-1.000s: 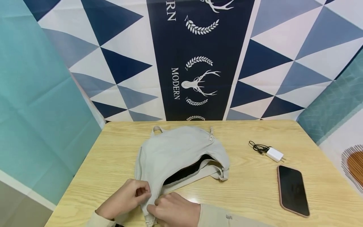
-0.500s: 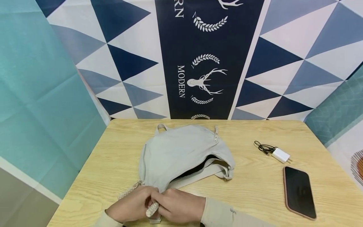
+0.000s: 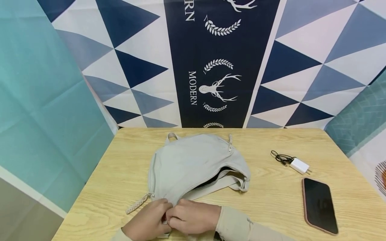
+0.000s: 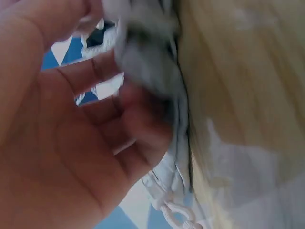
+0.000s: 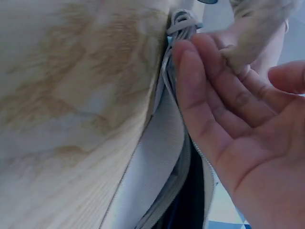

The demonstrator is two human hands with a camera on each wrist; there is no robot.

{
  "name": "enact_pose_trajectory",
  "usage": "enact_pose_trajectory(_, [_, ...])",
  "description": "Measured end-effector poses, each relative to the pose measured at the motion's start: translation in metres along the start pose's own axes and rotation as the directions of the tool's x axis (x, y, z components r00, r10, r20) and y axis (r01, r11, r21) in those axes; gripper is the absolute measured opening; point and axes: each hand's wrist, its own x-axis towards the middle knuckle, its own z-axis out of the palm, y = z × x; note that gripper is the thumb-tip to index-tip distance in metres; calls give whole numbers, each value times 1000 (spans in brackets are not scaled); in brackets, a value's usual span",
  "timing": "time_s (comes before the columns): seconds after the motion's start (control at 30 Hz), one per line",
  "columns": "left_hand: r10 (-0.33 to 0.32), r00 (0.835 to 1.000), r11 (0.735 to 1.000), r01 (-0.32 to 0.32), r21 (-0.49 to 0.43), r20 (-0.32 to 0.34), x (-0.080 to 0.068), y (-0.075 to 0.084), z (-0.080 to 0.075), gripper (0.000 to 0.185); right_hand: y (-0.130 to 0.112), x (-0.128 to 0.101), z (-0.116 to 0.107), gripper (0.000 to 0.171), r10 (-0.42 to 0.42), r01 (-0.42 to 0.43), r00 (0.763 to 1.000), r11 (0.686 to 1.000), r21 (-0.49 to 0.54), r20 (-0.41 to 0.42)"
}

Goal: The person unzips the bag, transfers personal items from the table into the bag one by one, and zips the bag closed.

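A light grey fabric backpack (image 3: 193, 164) lies on the wooden table, its main zip partly open with a dark gap along the near side. My left hand (image 3: 149, 217) grips the near corner of the bag; in the left wrist view its curled fingers (image 4: 143, 119) press against the grey fabric. Close against it, my right hand (image 3: 193, 216) has its fingers curled at the same corner. A blurred braided zip pull (image 5: 259, 36) lies at those fingers in the right wrist view. Another braided pull (image 3: 138, 204) hangs out beside the left hand.
A black phone (image 3: 320, 205) lies at the table's right. Behind it sits a white charger plug (image 3: 299, 165) with a coiled black cable (image 3: 281, 157). Patterned cloth (image 3: 144, 67) hangs along the table's back edge.
Both hands have drawn together at the bag's near corner, and the zip's dark gap looks shorter at its near end. The cord seen between the hands is now hidden in the head view.
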Motion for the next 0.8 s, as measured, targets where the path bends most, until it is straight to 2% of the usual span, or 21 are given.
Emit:
enact_pose_trajectory(0.1, [-47,999,999,47,23,-2,0,5,3,35,-2,-2,0,32,-6,5,999,1000,-28,-41])
enact_pose_trajectory(0.2, [-87,996,996,87,32,-22,0,7,4,36,-3,-6,0,18,-31,22,995,995,-102,-91])
enact_pose_trajectory(0.3, [-112,993,992,114,45,-37,0,7,2,33,-2,-11,-1,9,-19,-2,992,985,-174,-121])
enact_pose_trajectory(0.5, [-122,992,988,125,95,-40,-1,8,-2,30,1,-21,-2,6,52,-108,982,943,-314,-182])
enact_pose_trajectory(0.67, [-120,991,987,126,101,-62,1,10,-2,32,2,-21,-3,18,19,-115,971,912,-393,-240])
enact_pose_trajectory(0.8, [-144,989,986,147,83,-46,2,11,-2,34,3,-21,-4,20,2,-116,966,899,-422,-259])
